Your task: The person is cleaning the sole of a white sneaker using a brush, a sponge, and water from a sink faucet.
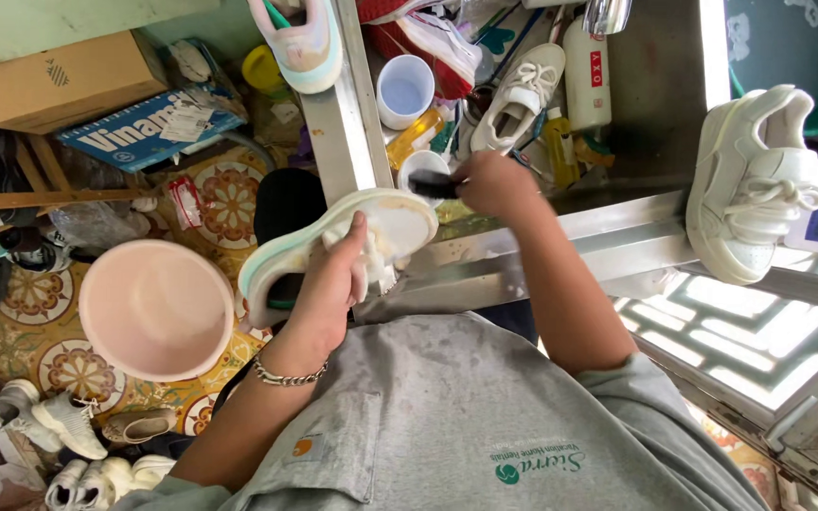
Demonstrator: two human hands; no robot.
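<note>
The white sneaker (352, 241) with a pale green sole is held sole-up in front of the person's chest, just over the edge of a metal sink frame (560, 241). The left hand (333, 284) is closed around the middle of the shoe, with fingers wrapped over its side; a chain bracelet (288, 377) sits on that wrist. The right hand (494, 185) is closed on a dark brush (433, 185), and the brush touches the toe end of the sole.

Behind the brush, in the sink area, stand a white cup (405, 90), a yellow bottle (416, 137) and another white sneaker (521, 95). To the right, one more white sneaker (750, 185) rests on the metal ledge, well apart from the hands. On the left, a pink basin (155, 308) is on the patterned tile floor (229, 199), near a cardboard box (63, 80). Several more white shoes (68, 426) lie on the floor in the lower left corner.
</note>
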